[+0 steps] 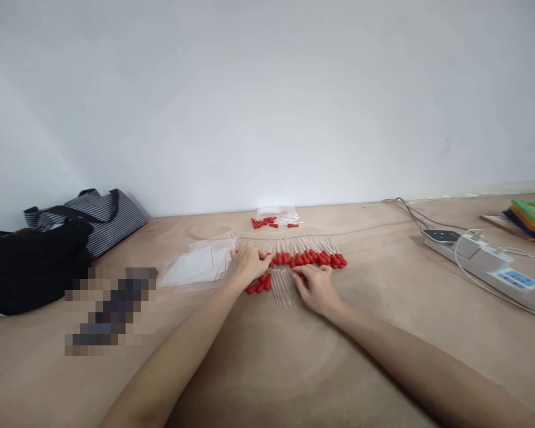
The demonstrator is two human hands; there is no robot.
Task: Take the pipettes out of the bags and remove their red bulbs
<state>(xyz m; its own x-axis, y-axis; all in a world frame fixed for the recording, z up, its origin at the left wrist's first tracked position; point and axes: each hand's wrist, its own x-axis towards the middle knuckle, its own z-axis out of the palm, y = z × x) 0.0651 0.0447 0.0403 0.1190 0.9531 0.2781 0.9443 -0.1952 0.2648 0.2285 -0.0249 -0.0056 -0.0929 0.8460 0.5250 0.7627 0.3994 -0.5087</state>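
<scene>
My left hand (248, 263) is closed, with thumb and fingertips at the red bulb of a dropper (268, 258) at the left end of a row. Under it lie a few more red bulbs (259, 286). My right hand (316, 288) rests on the table with curled fingers, its fingertips beside a group of thin clear glass tubes (283, 288). Whatever those fingers pinch is hidden. Behind both hands runs the row of red-bulbed droppers (312, 257), with the clear tubes pointing toward the wall.
Clear zip bags (200, 261) lie left of my left hand. Further back are more droppers (263, 223) by a bag. A power strip (494, 267) with cables and coloured trays (532, 217) stand right. A striped bag (116, 220) and a black bag (35, 267) sit left, near a blurred dark object (116, 309).
</scene>
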